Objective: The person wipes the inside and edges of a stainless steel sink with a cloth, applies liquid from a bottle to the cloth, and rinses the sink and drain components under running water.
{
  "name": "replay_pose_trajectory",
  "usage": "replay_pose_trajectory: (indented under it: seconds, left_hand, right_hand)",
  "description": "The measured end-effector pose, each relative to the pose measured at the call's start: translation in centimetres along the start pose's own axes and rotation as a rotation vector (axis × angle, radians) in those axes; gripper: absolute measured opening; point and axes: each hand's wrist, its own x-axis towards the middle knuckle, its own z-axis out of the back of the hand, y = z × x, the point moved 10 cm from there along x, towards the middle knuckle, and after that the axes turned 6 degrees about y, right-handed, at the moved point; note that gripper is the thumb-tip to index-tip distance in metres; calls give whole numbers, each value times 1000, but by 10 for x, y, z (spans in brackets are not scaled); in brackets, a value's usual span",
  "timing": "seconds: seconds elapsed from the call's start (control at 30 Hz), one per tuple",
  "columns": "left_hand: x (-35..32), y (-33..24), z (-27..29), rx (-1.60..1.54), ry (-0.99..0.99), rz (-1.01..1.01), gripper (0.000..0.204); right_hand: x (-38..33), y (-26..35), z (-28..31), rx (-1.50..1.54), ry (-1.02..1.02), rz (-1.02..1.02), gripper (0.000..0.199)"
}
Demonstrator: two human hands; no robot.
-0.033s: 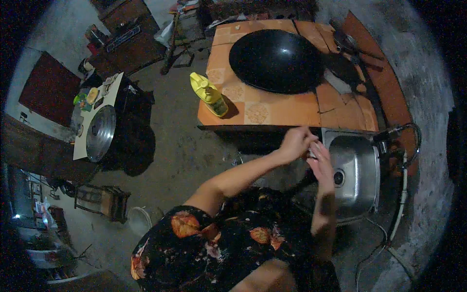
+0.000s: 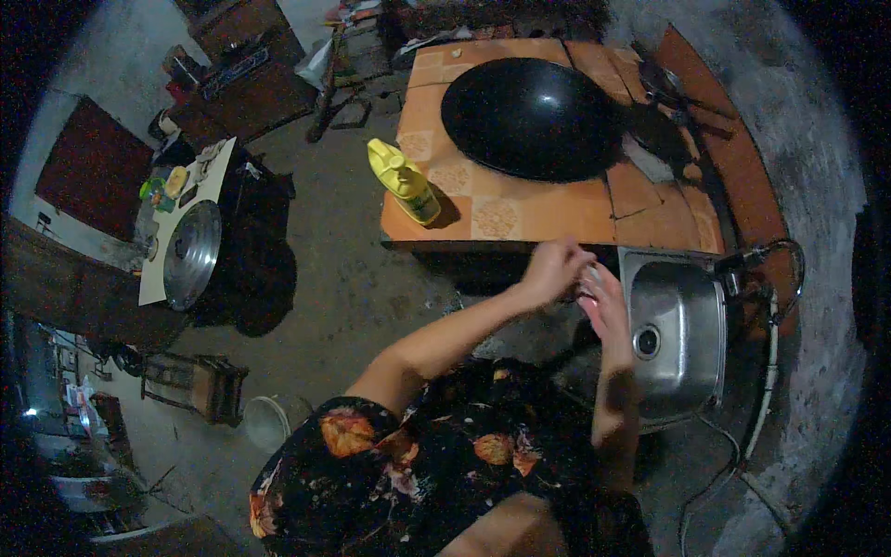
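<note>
Orange-tiled counter [image 2: 548,204], hands [image 2: 555,271] together beside the sink [image 2: 687,357], left forearm [image 2: 445,336] slanting across, grip unclear.

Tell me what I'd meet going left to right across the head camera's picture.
Dark reddish panel, round metal disc, pale bucket, yellow bottle, the person's left hand, right hand, metal sink, faucet.

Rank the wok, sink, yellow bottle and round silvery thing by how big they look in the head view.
Largest: black wok and steel sink, too alike to rank.
Next: round silvery thing, although it's farther off.
Smallest: yellow bottle.
</note>
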Motion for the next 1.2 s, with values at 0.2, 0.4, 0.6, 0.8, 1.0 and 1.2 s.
replay_pose_trajectory:
  seconds: [0.2,0.4,0.6,0.8,1.0,1.2]
  left_hand:
    - [-46,120,155,-267,135,262,27]
    - [-90,132,268,-228,0,169,21]
    - [-87,124,278,-365,98,249,18]
    - [-67,107,324,382,-43,0,18]
    - [23,19,359,431,-14,-287,23]
    - [59,57,322,602,598,-436,23]
  right_hand:
    - [75,-32,-145,-324,165,185,23]
    - [99,-99,-256,491,394,-291,38]
    - [113,-118,-294,168,462,-268,39]
    - [122,-111,-300,399,307,-176,33]
    - [166,-136,-297,581,106,-142,25]
    - [173,-102,-350,860,237,-110,38]
